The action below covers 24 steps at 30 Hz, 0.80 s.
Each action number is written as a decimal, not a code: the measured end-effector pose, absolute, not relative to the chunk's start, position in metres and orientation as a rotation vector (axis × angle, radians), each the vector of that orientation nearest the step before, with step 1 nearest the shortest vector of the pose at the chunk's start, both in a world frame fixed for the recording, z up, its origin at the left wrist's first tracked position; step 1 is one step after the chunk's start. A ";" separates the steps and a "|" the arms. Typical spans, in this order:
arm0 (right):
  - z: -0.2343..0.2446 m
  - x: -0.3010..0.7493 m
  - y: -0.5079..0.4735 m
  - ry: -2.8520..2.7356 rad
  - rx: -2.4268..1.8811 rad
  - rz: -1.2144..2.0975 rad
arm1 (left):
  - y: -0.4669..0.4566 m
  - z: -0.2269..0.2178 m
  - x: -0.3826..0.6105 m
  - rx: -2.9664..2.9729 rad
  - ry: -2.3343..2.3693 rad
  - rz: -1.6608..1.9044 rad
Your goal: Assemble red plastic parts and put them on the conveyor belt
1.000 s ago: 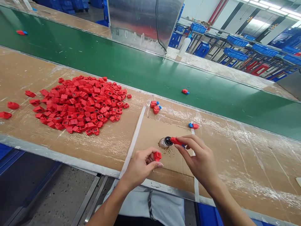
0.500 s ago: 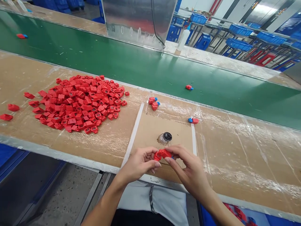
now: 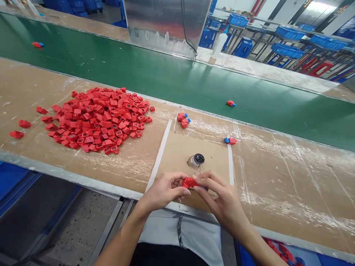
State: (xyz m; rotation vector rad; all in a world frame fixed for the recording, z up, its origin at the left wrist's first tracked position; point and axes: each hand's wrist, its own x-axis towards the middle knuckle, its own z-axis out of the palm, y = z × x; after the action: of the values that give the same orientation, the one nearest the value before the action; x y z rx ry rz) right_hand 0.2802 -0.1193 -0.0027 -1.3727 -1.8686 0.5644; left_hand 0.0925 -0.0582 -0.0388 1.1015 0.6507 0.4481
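Note:
My left hand [image 3: 165, 190] and my right hand [image 3: 219, 199] meet over the near edge of the cardboard-covered bench [image 3: 277, 184]. Both pinch the same small red plastic piece [image 3: 189, 182], held between their fingertips. Just beyond the hands a small round jar with a black top [image 3: 196, 160] sits on the cardboard. A big heap of red plastic parts [image 3: 97, 120] lies to the left.
Finished red-and-blue pieces lie beyond the jar, a small cluster [image 3: 183, 120] and a single one [image 3: 230, 140]. Behind runs a green conveyor belt [image 3: 172, 79] carrying two such pieces [image 3: 230, 103] [image 3: 37, 44]. A metal housing [image 3: 166, 26] stands over the belt. Blue crates [image 3: 287, 50] fill the far racks.
My right hand drew a red part back from the jar to my left hand. Both hands now press the red parts together near the bench edge.

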 end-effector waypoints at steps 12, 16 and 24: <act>-0.014 0.271 -0.132 -1.907 -1.415 0.604 | -0.052 -0.035 0.089 1.329 0.672 0.281; -0.018 0.267 -0.135 -1.921 -1.422 0.583 | -0.050 -0.034 0.087 1.362 0.659 0.240; -0.024 0.265 -0.141 -1.767 -1.462 0.573 | -0.043 -0.039 0.086 1.222 0.579 0.225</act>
State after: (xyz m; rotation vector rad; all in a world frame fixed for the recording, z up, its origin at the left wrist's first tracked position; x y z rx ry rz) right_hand 0.2646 -0.1412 -0.0241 -1.4617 -1.7672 0.5730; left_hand 0.0863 -0.0431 -0.0387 1.2216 0.5786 0.2251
